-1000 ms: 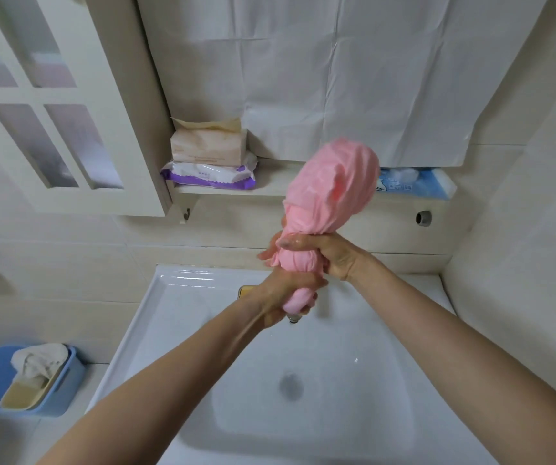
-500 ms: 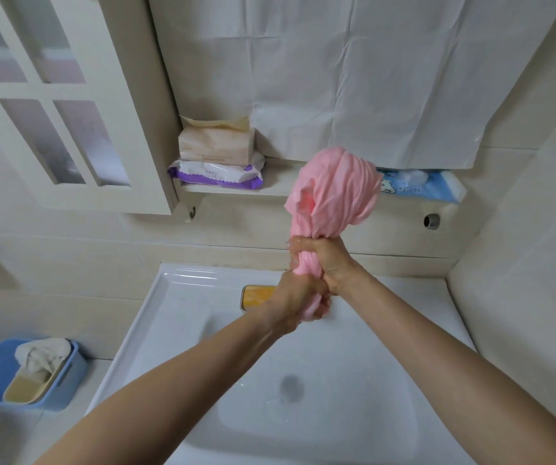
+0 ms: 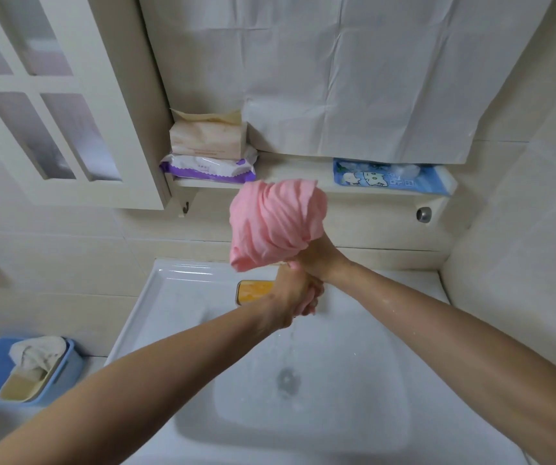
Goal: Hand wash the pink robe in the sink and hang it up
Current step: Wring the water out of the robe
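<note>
Judged past washing and into wringing, with the pink robe (image 3: 276, 223) bunched above the sink (image 3: 182, 297), its twisted tail clamped by the left grip (image 3: 295, 293) below and the right grip (image 3: 317, 260) just above, water trickling toward the drain (image 3: 288, 380); hanging up not yet done.

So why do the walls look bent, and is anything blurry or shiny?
Head view: the wide lens bows the cabinet and wall near the edges; light is soft and even, shadows faint; glare streaks the sink along its back rim; the left hand and the water dripping below it look slightly smeared; the pink robe shows its twisted folds clearly.
</note>
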Available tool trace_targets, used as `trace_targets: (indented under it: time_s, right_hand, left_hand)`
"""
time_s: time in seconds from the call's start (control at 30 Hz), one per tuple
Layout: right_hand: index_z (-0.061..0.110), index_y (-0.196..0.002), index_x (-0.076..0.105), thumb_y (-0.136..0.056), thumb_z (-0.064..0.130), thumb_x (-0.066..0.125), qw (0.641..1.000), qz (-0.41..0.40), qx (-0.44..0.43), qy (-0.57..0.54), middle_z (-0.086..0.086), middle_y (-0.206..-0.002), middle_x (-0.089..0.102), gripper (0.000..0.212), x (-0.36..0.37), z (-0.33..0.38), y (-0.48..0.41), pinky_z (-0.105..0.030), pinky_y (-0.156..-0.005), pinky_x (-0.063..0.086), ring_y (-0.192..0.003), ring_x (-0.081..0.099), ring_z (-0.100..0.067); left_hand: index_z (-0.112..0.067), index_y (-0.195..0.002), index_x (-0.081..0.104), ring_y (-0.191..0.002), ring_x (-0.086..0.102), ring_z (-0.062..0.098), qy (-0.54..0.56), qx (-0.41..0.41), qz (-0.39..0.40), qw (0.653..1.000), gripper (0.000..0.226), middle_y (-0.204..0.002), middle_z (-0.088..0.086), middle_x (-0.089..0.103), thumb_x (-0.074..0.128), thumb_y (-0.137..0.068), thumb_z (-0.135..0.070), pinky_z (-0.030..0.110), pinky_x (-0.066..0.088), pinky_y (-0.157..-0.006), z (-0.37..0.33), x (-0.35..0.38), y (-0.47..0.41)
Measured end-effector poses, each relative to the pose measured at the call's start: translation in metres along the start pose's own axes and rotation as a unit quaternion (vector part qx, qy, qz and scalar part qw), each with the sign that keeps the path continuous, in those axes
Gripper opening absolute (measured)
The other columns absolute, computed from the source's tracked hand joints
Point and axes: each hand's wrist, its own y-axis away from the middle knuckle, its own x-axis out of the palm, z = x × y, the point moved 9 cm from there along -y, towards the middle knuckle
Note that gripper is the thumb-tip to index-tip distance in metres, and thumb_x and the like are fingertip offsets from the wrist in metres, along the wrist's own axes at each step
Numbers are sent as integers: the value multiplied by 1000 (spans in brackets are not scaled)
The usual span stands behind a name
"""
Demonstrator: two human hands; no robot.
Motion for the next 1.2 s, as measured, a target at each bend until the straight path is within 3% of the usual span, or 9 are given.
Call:
trace_targets:
  time_s: [0.17,0.3,0.47,0.67,0.73,0.83,0.97,1.1,1.2]
  right_hand:
    - [16,-52,30,-79,-15,47,999,-11,24,-30,12,-28,36,44,5,-13,4,-10,-41,28,-41,33,-3]
    - [15,-51,33,-71,-21,50,984,-93,38,-147,12,-32,37,45,-10,-10,1,-17,-40,34,-33,35,-1]
    - [8,-62,53,-40,3,66,909,-204,80,-354,-1,-50,52,27,-35,-19,-14,-28,-52,41,-50,49,-24]
    - [9,-75,58,-48,8,74,900,-216,95,-368,-3,-64,56,31,-37,-25,-3,-34,-64,47,-60,55,-23]
    - [15,-84,59,-60,3,80,914,-194,70,-349,3,-79,62,34,-35,-23,0,-25,-74,51,-74,61,-15]
    - [16,-101,60,-67,2,81,933,-163,44,-318,7,-95,66,42,-31,-25,4,-10,-75,48,-87,62,-6]
    - [6,-118,56,-66,11,85,938,-189,51,-286,-1,-113,64,60,-26,-32,11,-8,-84,46,-103,60,-14]
    - [1,-93,59,-52,27,91,942,-11,57,-332,-3,-72,69,58,-10,-18,6,-29,-71,53,-69,67,-17]
    - [2,-109,58,-24,40,96,910,149,88,-376,-10,-84,72,101,0,-19,9,-38,-80,57,-81,68,-25]
  left_hand:
    - [-7,-58,45,-34,38,15,-55,-8,29,998,27,-36,2,44,34,-81,2,16,31,-37,6,-1,5]
    - [-4,-56,50,-42,40,20,-71,25,76,994,4,-51,13,48,47,-53,-3,24,31,-48,-11,0,5]
    - [-6,-84,56,-50,55,15,-27,87,56,994,21,-61,5,60,56,-63,-7,27,46,-53,-34,-11,3]
    - [-11,-117,50,-89,62,20,-125,161,-39,978,62,-99,3,64,82,-63,-16,38,53,-78,-39,-17,5]
    - [-7,-107,56,-82,59,24,-66,113,78,988,48,-90,6,62,79,-65,-10,43,51,-78,-33,-5,4]
    - [-6,-100,57,-73,56,25,-14,43,332,942,46,-85,12,59,81,-65,-22,50,43,-81,-23,14,18]
    - [-4,-91,60,-68,51,27,40,59,298,952,54,-79,17,58,89,-56,-33,53,37,-71,-18,13,17]
    - [-3,-91,59,-63,61,22,123,29,285,950,25,-74,14,61,70,-69,-6,31,51,-57,-12,16,19]
    - [-7,-80,59,-55,49,13,132,-32,307,942,22,-66,8,52,70,-60,-11,17,35,-46,-5,17,23]
